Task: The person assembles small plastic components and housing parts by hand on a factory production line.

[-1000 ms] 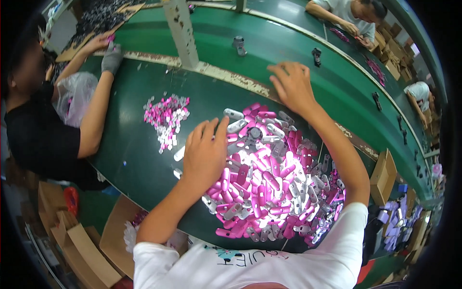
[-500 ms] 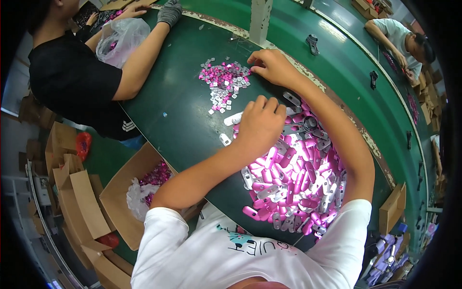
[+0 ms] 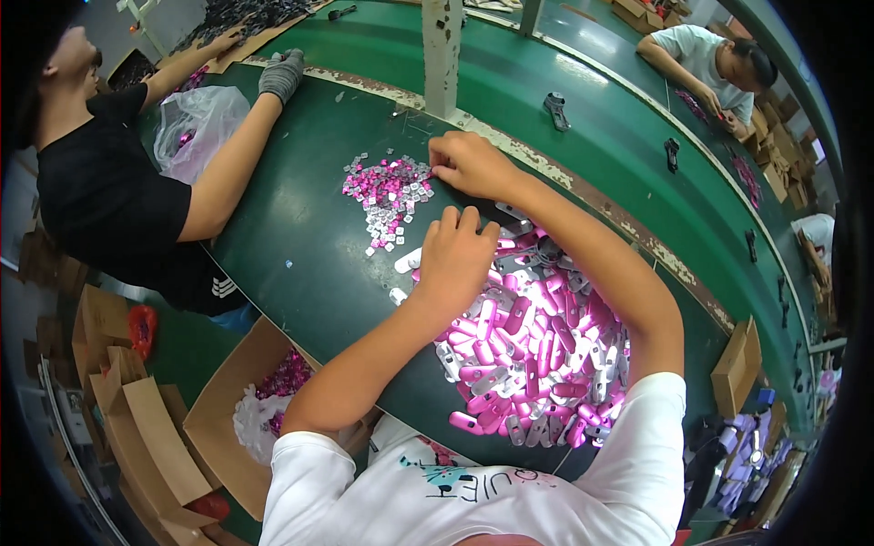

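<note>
**Beyond a glossy heap of casings [image 3: 519,350], a scatter of small squares [image 3: 381,189]**

The heap's oblong casings are rounded at the ends, some metallic pink, others silver, many with a small dark hole, and bright light whitens its middle. Past its far-left edge, the small squares lie loosely spread, pink, silvery and clear-looking. The right hand [image 3: 473,166] is beyond the heap, thumb and forefinger drawn close together at the squares' margin; whether they pinch one cannot be told. At the heap's far-left edge, the left hand [image 3: 458,262] has bent fingers pointing away from the wearer; their grip is hidden.
</note>
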Demonstrator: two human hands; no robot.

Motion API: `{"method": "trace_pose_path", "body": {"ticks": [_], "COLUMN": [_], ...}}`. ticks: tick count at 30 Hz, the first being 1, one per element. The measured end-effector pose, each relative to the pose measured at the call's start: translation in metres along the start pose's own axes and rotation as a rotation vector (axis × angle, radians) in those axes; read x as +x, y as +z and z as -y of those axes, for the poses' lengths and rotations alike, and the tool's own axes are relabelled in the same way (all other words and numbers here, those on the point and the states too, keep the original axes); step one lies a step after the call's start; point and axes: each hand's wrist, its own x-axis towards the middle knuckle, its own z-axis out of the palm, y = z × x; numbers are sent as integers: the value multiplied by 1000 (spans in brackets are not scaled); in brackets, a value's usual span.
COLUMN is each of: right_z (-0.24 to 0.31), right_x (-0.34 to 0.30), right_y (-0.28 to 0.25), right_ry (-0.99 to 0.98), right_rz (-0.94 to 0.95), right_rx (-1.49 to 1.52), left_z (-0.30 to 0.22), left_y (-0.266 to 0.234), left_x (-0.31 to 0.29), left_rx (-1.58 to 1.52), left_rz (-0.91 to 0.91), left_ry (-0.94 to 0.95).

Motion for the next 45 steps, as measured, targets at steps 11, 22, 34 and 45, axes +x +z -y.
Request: {"method": "trace_pose_path", "body": {"ticks": [11,22,34,45], "right_z": [54,102,94,92], "right_x": [-106,-166,-163,-157], "right_y": [-88,-79,-64,-69], "right_ry": [501,475,440,418], "right_rz": [-276,-494,-587,-477], "right_rx": [888,1147,839,1150], "left_z": [-1,-20,-38,-35], "left_y": [-32,-36,-32,-36], "left_x": [5,8,5,3], "left_rx": [-256,-2301,-1726,-1810], "left_rz": [-116,378,191,177], "left_ry": [18,-532,-408,-419]}}
